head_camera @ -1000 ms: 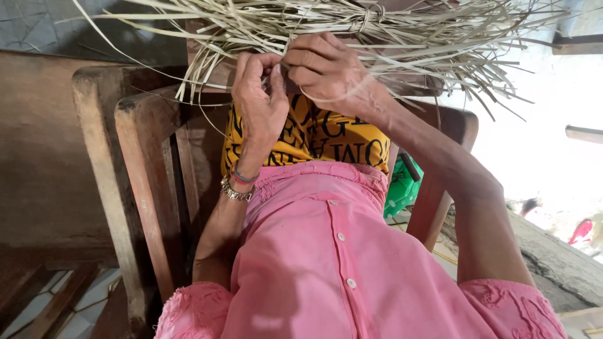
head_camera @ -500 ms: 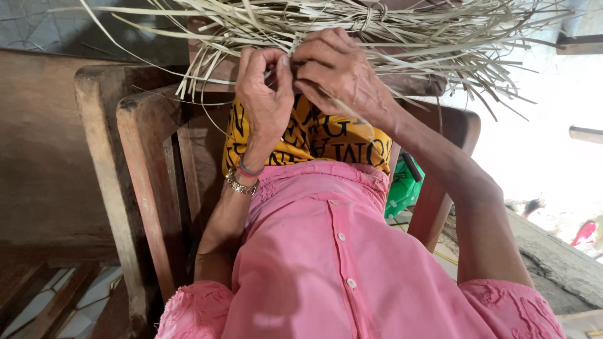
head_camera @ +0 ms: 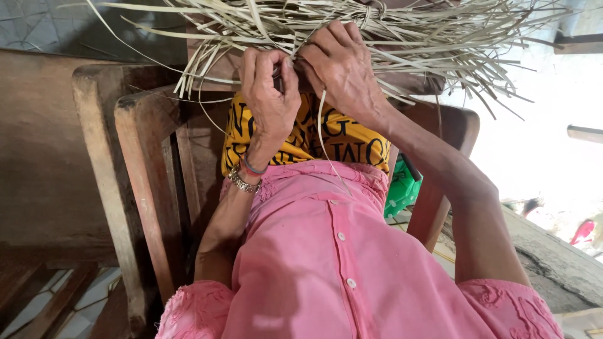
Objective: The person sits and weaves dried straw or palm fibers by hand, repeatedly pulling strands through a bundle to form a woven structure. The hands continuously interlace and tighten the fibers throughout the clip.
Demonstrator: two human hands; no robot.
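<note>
A loose bundle of pale dried leaf strips (head_camera: 402, 37) spreads across the top of the head view, over my lap. My left hand (head_camera: 269, 100), with bracelets at the wrist, pinches strips at the bundle's near edge, fingers curled shut on them. My right hand (head_camera: 342, 69) lies right beside it, fingers closed on the same strips. One thin strip (head_camera: 326, 138) hangs down from between the hands over my yellow printed cloth (head_camera: 339, 141) and pink shirt (head_camera: 326, 263).
A wooden chair (head_camera: 135, 182) with slatted arm stands at my left. Its other arm (head_camera: 433, 188) is at my right, with a green object (head_camera: 402, 188) beside it. A concrete ledge (head_camera: 559, 263) lies at lower right; tiled floor (head_camera: 75, 301) shows at lower left.
Both hands have shifted slightly down in the view while working the strips. A single thin strip now hangs down between them over the cloth.
</note>
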